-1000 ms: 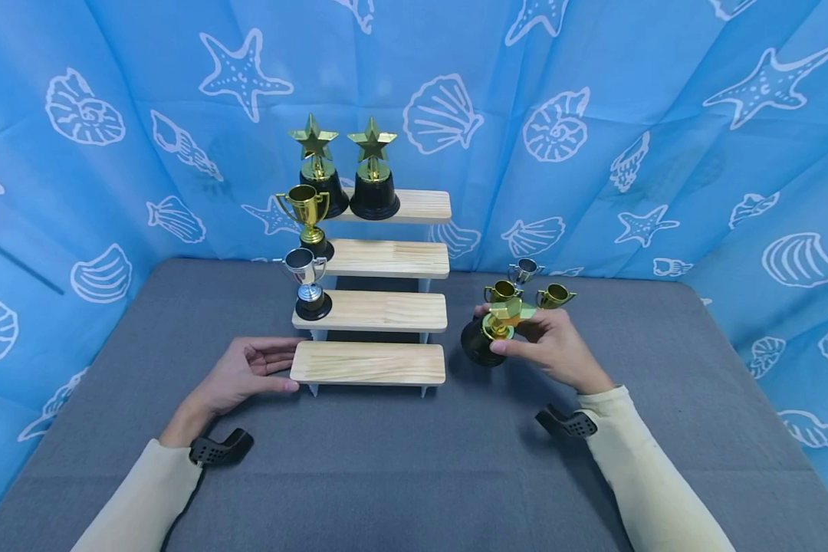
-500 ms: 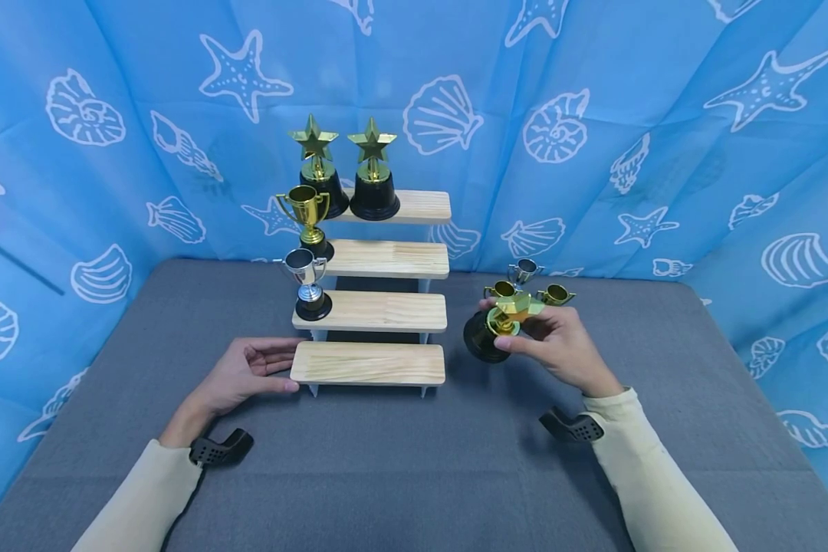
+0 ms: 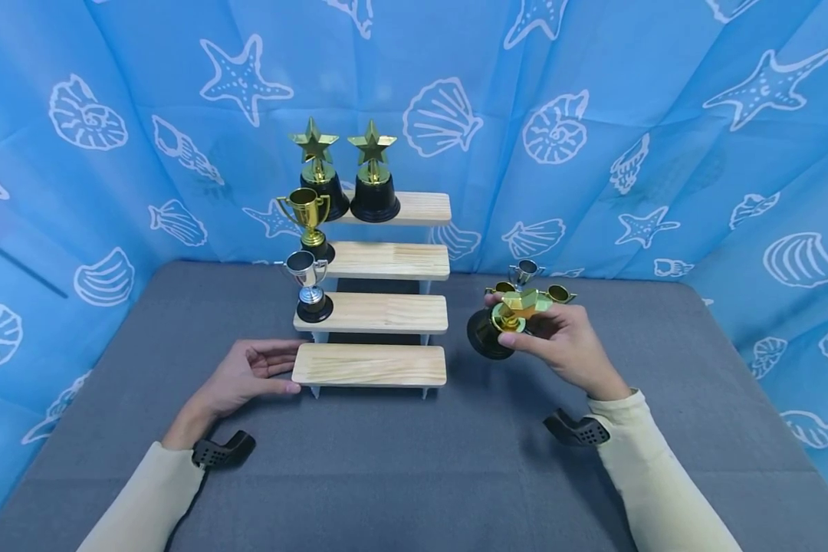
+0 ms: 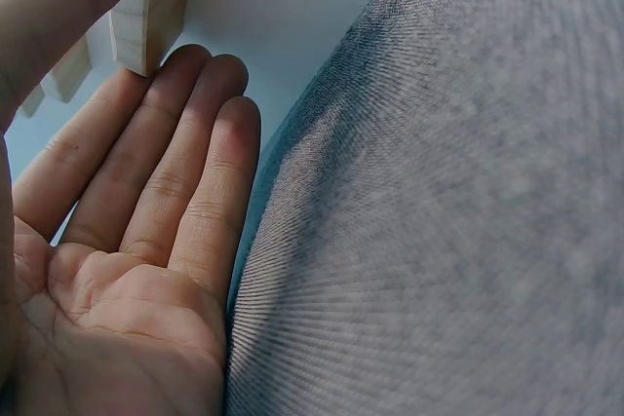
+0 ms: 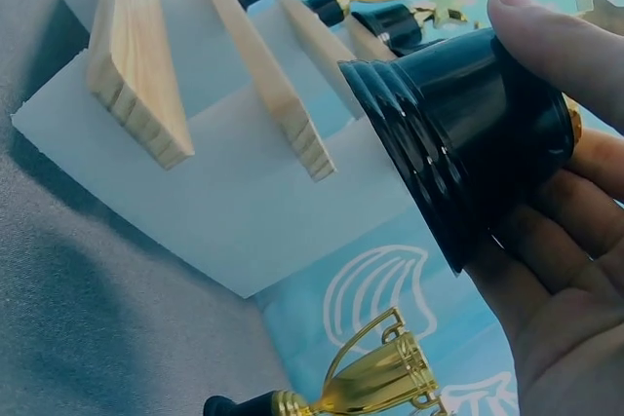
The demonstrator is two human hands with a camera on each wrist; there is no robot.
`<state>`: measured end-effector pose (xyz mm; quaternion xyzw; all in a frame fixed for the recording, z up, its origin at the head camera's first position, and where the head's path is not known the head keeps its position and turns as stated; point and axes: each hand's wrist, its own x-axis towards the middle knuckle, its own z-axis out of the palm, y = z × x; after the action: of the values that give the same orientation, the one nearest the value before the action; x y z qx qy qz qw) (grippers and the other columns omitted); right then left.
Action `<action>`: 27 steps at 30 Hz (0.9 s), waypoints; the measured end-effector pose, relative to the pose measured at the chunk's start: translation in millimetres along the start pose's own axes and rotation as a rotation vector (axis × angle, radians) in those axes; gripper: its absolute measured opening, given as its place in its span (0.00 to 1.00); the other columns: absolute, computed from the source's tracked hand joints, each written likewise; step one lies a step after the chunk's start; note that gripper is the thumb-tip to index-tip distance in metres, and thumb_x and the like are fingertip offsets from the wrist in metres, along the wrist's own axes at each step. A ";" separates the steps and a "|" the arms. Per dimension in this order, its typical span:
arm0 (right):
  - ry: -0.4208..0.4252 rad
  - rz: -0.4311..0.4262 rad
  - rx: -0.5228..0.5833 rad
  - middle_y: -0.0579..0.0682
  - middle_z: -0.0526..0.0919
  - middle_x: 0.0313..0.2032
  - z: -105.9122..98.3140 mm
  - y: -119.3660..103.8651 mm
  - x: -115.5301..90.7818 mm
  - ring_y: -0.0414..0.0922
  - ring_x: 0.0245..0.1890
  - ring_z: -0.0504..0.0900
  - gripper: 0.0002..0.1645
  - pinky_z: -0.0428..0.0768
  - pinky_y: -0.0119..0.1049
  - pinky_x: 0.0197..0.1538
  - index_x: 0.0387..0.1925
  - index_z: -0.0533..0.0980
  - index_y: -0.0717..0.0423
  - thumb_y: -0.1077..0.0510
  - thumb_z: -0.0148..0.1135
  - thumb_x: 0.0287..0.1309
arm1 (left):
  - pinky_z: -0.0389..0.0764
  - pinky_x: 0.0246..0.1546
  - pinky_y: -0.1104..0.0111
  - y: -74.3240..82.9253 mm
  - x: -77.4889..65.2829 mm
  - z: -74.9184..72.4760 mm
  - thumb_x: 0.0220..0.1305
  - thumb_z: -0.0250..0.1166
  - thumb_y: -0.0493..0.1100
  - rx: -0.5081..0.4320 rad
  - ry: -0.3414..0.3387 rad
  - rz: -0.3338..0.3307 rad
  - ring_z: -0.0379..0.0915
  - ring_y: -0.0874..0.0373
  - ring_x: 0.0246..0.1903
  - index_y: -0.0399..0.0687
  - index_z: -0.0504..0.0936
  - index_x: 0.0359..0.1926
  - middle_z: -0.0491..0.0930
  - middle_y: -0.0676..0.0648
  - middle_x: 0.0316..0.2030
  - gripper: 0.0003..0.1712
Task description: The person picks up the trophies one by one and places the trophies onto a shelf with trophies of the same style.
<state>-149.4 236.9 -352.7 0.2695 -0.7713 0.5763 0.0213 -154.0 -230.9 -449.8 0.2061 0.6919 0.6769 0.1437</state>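
Observation:
In the head view my right hand [image 3: 567, 343] holds a gold star trophy [image 3: 491, 334] tilted, off to the right of the wooden tiered shelf [image 3: 369, 365]. Its black base [image 5: 468, 114] fills much of the right wrist view, with thumb and fingers round it. My left hand [image 3: 244, 378] is at the left end of the lowest step; its fingers [image 4: 210, 182] lie straight and touch the board end [image 4: 156, 12]. Two star trophies [image 3: 374, 180] stand on the top step. A gold cup trophy [image 3: 307, 217] and a silver cup trophy [image 3: 310, 285] stand on the steps below.
Behind my right hand stand a silver cup [image 3: 525, 270] and two gold cups [image 3: 558, 294], partly hidden by the hand and trophy. A grey cloth [image 3: 414, 468] covers the table. A blue shell-patterned curtain [image 3: 483, 192] hangs behind.
My right hand has moved slightly to the right and away from me, carrying the star trophy. My left hand stays in place at the shelf.

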 end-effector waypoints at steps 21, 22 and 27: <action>0.091 -0.081 -0.042 0.59 0.83 0.58 -4.6 -27.2 28.0 0.48 0.61 0.79 0.28 0.76 0.34 0.67 0.60 0.79 0.64 0.73 0.70 0.57 | 0.80 0.59 0.66 -1.3 -0.3 0.1 0.54 0.71 0.22 -0.002 -0.004 0.010 0.79 0.59 0.56 0.15 0.64 0.65 0.76 0.32 0.62 0.40; 0.091 -0.085 -0.042 0.59 0.83 0.58 -4.0 -28.6 30.4 0.48 0.61 0.79 0.28 0.76 0.34 0.67 0.60 0.79 0.63 0.73 0.70 0.57 | 0.80 0.59 0.66 -0.9 -0.2 0.2 0.54 0.71 0.22 -0.003 -0.004 0.011 0.79 0.59 0.56 0.15 0.64 0.66 0.76 0.32 0.62 0.40; 0.078 -0.117 -0.023 0.61 0.82 0.58 -0.2 -34.8 44.5 0.50 0.62 0.78 0.28 0.77 0.36 0.66 0.60 0.78 0.65 0.72 0.70 0.57 | 0.80 0.59 0.65 -0.7 0.2 0.3 0.54 0.72 0.22 -0.005 -0.003 0.003 0.79 0.59 0.56 0.15 0.63 0.66 0.75 0.30 0.62 0.40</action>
<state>-172.2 213.0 -306.8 0.2911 -0.7593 0.5753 0.0883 -154.1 -230.6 -450.5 0.2081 0.6897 0.6784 0.1442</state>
